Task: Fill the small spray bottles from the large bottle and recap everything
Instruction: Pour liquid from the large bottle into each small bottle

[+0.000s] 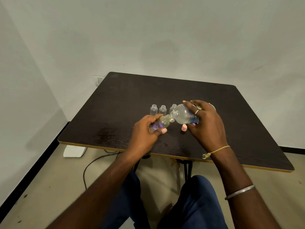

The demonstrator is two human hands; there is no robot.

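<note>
Large bottle (184, 115), clear, blue-labelled, tilts toward small bottle (162, 123).

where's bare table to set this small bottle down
Bare table lies left of the three open small bottles, behind them, and right of the right hand. Crowded: the middle, around the left hand, large bottle and pink cap.

I count four small spray bottles (153, 110), three standing and one held, one large bottle (184, 115), one pink cap (184, 128), one table (132, 96).
</note>
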